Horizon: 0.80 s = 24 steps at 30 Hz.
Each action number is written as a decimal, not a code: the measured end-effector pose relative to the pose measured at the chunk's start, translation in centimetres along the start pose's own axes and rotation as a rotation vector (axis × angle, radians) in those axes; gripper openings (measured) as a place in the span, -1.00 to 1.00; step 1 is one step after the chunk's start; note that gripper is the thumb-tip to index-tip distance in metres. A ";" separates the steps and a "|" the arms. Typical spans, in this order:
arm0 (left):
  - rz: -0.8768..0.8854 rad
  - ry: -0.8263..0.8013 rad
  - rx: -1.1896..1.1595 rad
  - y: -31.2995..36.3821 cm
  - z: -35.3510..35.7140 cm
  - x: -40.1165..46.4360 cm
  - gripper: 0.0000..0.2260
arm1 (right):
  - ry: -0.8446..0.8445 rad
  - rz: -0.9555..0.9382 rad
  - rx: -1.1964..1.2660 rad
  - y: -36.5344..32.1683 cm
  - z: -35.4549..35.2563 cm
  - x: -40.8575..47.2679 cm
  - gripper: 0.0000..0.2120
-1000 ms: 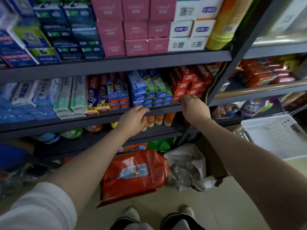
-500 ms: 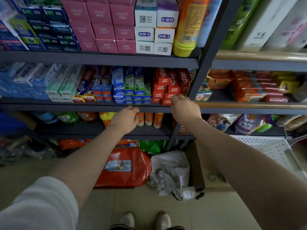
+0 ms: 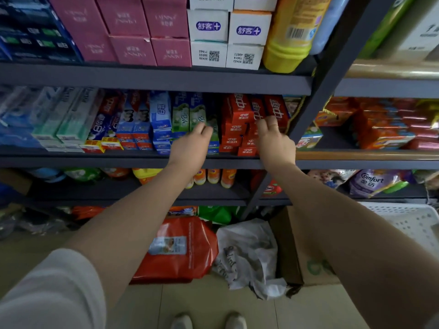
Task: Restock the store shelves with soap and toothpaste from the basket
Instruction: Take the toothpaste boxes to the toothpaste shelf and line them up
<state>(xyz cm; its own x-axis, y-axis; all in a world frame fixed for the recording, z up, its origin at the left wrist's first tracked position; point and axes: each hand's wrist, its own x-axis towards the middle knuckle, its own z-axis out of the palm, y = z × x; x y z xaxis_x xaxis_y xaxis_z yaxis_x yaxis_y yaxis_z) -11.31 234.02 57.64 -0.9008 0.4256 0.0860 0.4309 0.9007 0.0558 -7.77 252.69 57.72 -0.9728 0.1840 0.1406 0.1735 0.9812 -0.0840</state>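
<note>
While a pair of light shoes (image 3: pixel 206 321) stands on the tiled floor, a red bag (image 3: pixel 180 248) and a crumpled white plastic bag (image 3: pixel 247 252) lie against the shelf foot, with a white basket (image 3: pixel 408 222) to the right. Both arms reach to the middle shelf (image 3: pixel 95 160). The left hand (image 3: pixel 190 148) touches the green toothpaste boxes (image 3: pixel 188 112), fingers loosely extended, holding nothing. The right hand (image 3: pixel 275 138) rests its bent fingertips against the red toothpaste boxes (image 3: pixel 240 115); whether it pinches one I cannot tell.
</note>
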 end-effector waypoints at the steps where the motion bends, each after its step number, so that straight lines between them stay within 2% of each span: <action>1: -0.005 -0.002 -0.002 -0.1 0.2 0.5 -0.55 | 0.013 -0.001 0.002 0.1 0.4 0.4 -0.61; 8: -0.016 0.014 -0.023 -0.2 1.1 1.6 -0.62 | 0.064 0.009 0.070 0.3 1.8 1.7 -0.61; 14: -0.064 0.114 -0.343 2.8 0.9 2.3 -0.67 | 0.072 -0.039 0.162 0.3 2.2 0.9 -0.60; 18: -0.165 0.132 -0.356 2.5 1.7 3.1 -0.70 | 0.092 -0.071 0.157 0.1 2.2 1.2 -0.60; 24: -0.223 0.127 -0.377 2.9 2.4 3.8 -0.74 | 0.151 -0.089 0.186 -0.2 2.6 0.9 -0.55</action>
<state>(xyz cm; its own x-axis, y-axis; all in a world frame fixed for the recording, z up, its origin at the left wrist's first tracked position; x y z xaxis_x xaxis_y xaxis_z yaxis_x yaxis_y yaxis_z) -13.63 238.47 55.76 -0.9703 0.1894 0.1506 0.2375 0.8643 0.4434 -9.05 252.50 55.30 -0.9466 0.1172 0.3004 0.0431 0.9692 -0.2424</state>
